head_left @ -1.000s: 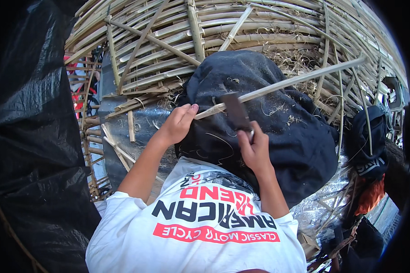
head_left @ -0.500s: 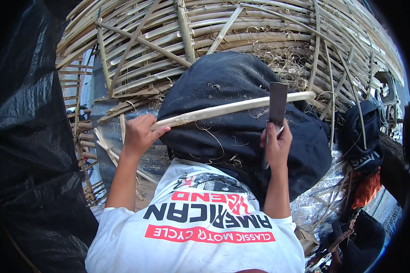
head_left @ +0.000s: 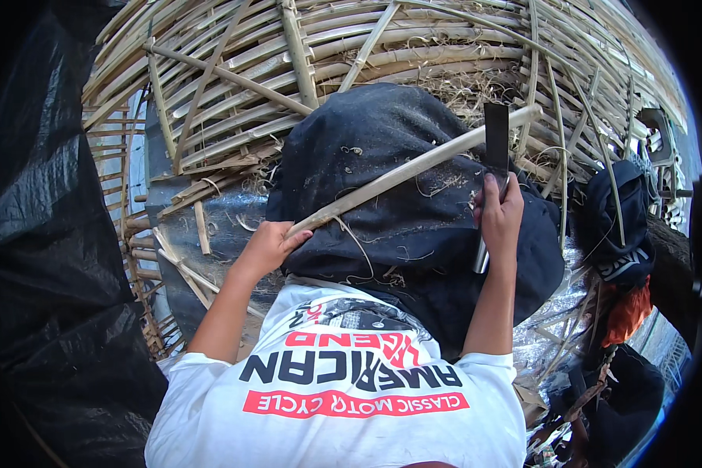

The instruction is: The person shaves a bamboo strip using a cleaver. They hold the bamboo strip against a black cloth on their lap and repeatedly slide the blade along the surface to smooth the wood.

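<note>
My left hand (head_left: 271, 246) is closed round the near end of a pale bamboo strip (head_left: 413, 168), which slants up to the right over my lap. A black cloth (head_left: 390, 140) with thin shavings on it covers my legs. In my right hand (head_left: 499, 214) is a knife (head_left: 497, 134) with a broad dark blade and a shiny metal handle, its blade pointing away from me. The blade stands across the strip near its far end; whether it touches the wood I cannot tell. A thin curled shaving (head_left: 356, 238) hangs by the strip's near end.
A slatted bamboo panel (head_left: 234, 86) spans the far side, with loose shavings (head_left: 452, 90) on it. Black plastic sheeting (head_left: 47, 234) hangs at the left. Cut bamboo pieces (head_left: 183, 269) lie by my left arm. A dark cap (head_left: 620, 222) and orange cloth (head_left: 628, 313) are at the right.
The strip's far end has swung up and away, so it slants more steeply. My right hand with the knife has moved farther away and to the right. My left hand has shifted slightly right and nearer.
</note>
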{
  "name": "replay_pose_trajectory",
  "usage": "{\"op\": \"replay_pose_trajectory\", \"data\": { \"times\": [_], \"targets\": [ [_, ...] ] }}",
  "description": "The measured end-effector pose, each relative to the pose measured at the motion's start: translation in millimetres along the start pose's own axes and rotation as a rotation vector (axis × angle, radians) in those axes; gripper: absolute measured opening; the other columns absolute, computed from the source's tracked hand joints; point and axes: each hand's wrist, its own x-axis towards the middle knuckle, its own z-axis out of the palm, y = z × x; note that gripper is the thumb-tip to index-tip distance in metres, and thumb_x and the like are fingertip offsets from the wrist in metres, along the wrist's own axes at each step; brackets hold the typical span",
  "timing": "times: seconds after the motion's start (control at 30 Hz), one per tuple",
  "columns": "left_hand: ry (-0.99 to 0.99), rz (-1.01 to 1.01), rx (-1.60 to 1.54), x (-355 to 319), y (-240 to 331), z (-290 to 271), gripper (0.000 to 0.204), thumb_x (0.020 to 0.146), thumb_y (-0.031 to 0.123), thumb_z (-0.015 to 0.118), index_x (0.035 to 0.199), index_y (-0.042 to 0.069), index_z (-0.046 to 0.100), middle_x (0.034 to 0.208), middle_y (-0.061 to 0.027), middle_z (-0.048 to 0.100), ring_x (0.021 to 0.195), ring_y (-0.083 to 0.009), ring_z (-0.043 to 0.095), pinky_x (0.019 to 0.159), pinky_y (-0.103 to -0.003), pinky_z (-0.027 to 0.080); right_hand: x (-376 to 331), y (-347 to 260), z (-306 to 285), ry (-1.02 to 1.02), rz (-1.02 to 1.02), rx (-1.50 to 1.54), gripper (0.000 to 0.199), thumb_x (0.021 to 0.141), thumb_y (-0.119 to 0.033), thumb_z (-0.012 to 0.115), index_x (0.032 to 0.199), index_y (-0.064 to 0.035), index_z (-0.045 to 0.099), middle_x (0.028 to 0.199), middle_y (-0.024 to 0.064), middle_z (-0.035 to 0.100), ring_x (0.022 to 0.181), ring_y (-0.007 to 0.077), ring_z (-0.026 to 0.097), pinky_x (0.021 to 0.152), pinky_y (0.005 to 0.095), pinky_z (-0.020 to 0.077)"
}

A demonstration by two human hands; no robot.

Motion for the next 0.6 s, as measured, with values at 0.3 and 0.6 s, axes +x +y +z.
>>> {"op": "replay_pose_trajectory", "data": {
  "times": [0.3,0.6],
  "targets": [
    [-0.122,-0.046,-0.187,23,-25,14,0.064,0.093,0.052,0.063,0.07,-0.008,0.062,0.052,-0.0126,0.047,0.055,-0.0134,0.042,0.052,-0.036,0.039,16,12,26,0.017,0.021,-0.002,0.022,0.099,-0.023,0.06,0.095,-0.0027,0.054,0.059,0.0029,0.053,0.052,0.01,0.053,0.049,0.0301,0.0421],
    [-0.155,-0.023,-0.201,28,-25,10,0.066,0.092,0.053,0.063,0.062,-0.005,0.054,0.052,-0.0056,0.04,0.056,-0.01,0.037,0.048,-0.035,0.033,7,-2,9,-0.143,-0.132,-0.252,0.024,0.097,-0.021,0.061,0.096,0.0013,0.053,0.059,0.0096,0.054,0.053,0.0151,0.054,0.051,0.0327,0.0419]
  ]
}}
